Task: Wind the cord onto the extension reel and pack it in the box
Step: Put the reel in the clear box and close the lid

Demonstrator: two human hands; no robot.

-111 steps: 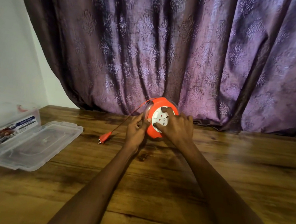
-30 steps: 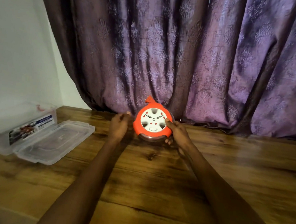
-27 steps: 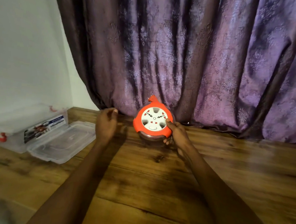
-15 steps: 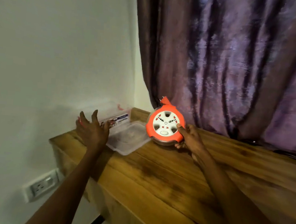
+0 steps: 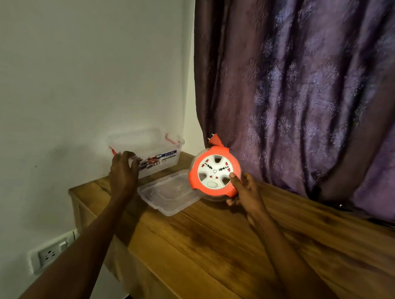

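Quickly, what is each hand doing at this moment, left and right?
Left hand: closed on the near corner of the clear plastic box.
Right hand: closed on the orange extension reel, holding it on edge.

This looks like a room in a home. A heavy purple curtain (image 5: 318,101) with a woven floral pattern hangs down to a wooden counter (image 5: 229,250) set against a plain white wall (image 5: 78,63), which carries a few scuff marks. A white socket (image 5: 50,254) with a switch sits low on that wall, below the counter's edge, and the light is dim and warm.
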